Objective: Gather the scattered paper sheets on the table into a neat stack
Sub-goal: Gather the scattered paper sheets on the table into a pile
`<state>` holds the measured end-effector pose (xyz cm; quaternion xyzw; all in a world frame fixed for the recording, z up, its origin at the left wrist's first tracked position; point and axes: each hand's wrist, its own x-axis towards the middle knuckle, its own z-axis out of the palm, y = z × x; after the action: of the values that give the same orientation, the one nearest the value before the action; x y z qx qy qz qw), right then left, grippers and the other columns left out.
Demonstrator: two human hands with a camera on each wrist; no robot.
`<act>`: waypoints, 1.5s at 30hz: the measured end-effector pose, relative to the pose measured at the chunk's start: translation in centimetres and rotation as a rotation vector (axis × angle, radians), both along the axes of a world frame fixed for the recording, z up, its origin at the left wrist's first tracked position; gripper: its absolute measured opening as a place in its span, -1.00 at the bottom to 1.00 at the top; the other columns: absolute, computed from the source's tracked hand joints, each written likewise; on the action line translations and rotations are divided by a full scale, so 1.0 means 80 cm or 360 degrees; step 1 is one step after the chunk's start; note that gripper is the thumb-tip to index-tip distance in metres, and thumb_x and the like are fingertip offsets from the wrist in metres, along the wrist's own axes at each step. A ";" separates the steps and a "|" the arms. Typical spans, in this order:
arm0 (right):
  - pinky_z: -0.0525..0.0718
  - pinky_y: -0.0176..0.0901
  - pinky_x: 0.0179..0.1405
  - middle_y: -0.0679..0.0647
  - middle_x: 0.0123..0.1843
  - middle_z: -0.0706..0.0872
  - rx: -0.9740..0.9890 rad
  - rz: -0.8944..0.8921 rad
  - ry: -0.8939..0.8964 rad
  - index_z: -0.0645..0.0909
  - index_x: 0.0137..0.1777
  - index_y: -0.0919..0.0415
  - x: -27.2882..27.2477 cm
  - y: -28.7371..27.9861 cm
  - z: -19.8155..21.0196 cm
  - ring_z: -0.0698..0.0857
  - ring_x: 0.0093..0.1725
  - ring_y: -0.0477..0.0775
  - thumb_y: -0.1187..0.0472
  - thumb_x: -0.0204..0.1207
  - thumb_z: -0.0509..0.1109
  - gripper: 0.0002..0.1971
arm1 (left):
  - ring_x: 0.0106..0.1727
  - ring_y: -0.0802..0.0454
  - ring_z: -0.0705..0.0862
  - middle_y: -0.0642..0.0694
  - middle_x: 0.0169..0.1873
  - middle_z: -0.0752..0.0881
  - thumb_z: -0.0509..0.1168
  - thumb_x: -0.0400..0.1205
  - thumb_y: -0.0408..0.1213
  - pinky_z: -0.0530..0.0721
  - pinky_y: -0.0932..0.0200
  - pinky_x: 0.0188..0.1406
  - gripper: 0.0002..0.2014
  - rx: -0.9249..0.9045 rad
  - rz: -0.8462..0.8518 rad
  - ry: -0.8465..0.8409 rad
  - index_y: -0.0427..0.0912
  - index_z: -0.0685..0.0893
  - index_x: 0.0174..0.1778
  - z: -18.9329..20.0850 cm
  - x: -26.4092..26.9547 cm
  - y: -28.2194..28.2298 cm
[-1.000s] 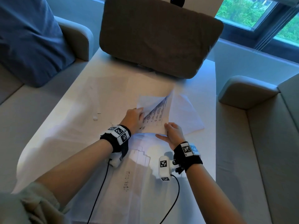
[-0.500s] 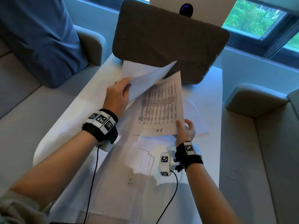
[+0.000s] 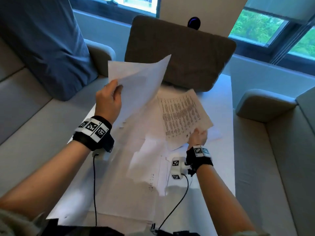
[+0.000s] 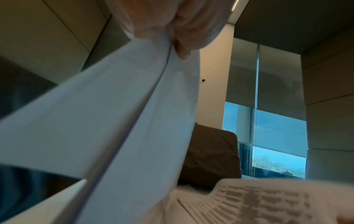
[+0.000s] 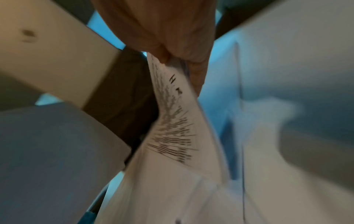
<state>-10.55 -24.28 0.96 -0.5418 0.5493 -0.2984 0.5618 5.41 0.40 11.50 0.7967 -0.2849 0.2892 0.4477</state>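
The left hand (image 3: 109,99), pinching blank sheets (image 3: 138,82), has risen toward 11 o'clock; the right hand (image 3: 197,137) pinches the printed sheet (image 3: 182,114) off the desk (image 3: 219,103). Merging likely comes next.

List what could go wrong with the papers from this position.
1. The left hand holds the blank sheets by one edge only; they hang bent and could slip or crease.
2. The right hand pinches just a corner of the printed sheet, which may tear or droop.
3. Loose sheets lie beneath the wrist cable, which might drag them askew.
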 end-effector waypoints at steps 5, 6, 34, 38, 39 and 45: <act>0.35 -0.17 -0.28 0.19 -0.14 0.62 -0.1081 0.0515 0.0250 0.50 0.09 0.36 -0.031 0.038 0.082 0.59 -0.15 0.29 0.28 0.70 0.13 -0.83 | -0.24 -0.30 0.73 -0.41 -0.17 0.76 0.26 0.63 -0.43 0.56 0.07 -0.14 -0.80 0.0014 -0.0021 -0.0101 -0.46 0.70 0.06 0.015 0.016 0.033; 0.30 -0.22 -0.33 0.13 -0.19 0.59 -0.1271 0.0613 0.0240 0.51 0.04 0.37 -0.038 0.049 0.095 0.54 -0.23 0.23 0.28 0.69 0.14 -0.84 | -0.23 -0.29 0.74 -0.42 -0.15 0.77 0.26 0.63 -0.44 0.57 0.10 -0.11 -0.80 0.0005 -0.0036 -0.0110 -0.47 0.70 0.06 0.019 0.019 0.040; 0.36 0.05 0.49 0.35 0.53 0.28 -0.0641 0.0836 0.1122 0.09 0.62 0.34 -0.128 0.156 0.009 0.35 0.50 0.30 0.08 0.46 0.51 -0.13 | -0.07 0.10 0.70 -0.03 -0.09 0.73 0.35 0.62 -0.36 0.58 0.39 0.07 -0.79 -0.0254 -0.0606 -0.0179 -0.41 0.70 0.11 0.084 -0.013 0.150; 0.46 0.15 0.45 0.04 0.64 0.24 -0.0270 0.0725 0.0189 0.09 0.66 0.08 -0.107 0.157 0.043 0.36 0.54 0.05 -0.21 0.11 0.66 0.18 | 0.18 0.24 0.63 0.36 0.09 0.65 0.36 0.59 -0.37 0.56 0.14 0.32 -0.71 -0.0375 -0.0836 0.0181 -0.13 0.59 0.23 0.073 -0.022 0.143; 0.52 0.14 0.39 0.02 0.60 0.33 -0.0143 0.0716 -0.0025 0.13 0.64 0.06 -0.104 0.158 0.051 0.42 0.50 0.04 -0.25 0.00 0.68 0.23 | 0.26 0.17 0.61 0.33 0.16 0.62 0.36 0.59 -0.39 0.52 0.02 0.40 -0.65 -0.0397 -0.0899 0.0284 -0.08 0.54 0.27 0.062 -0.022 0.142; 0.74 -0.08 -0.21 0.14 0.15 0.77 0.0261 0.0866 -0.0152 0.58 0.30 0.15 -0.104 0.163 0.051 0.79 0.01 0.06 -0.20 -0.16 0.75 -0.03 | 0.40 -0.16 0.55 -0.20 0.41 0.53 0.40 0.49 0.05 0.43 -0.29 0.45 -0.43 -0.0256 -0.0846 0.1078 0.26 0.33 0.39 -0.035 -0.001 0.151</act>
<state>-18.89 -11.24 5.04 -0.6075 0.3789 -0.1166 0.6883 5.32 12.47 8.67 0.7083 -0.2937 -0.0925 0.6353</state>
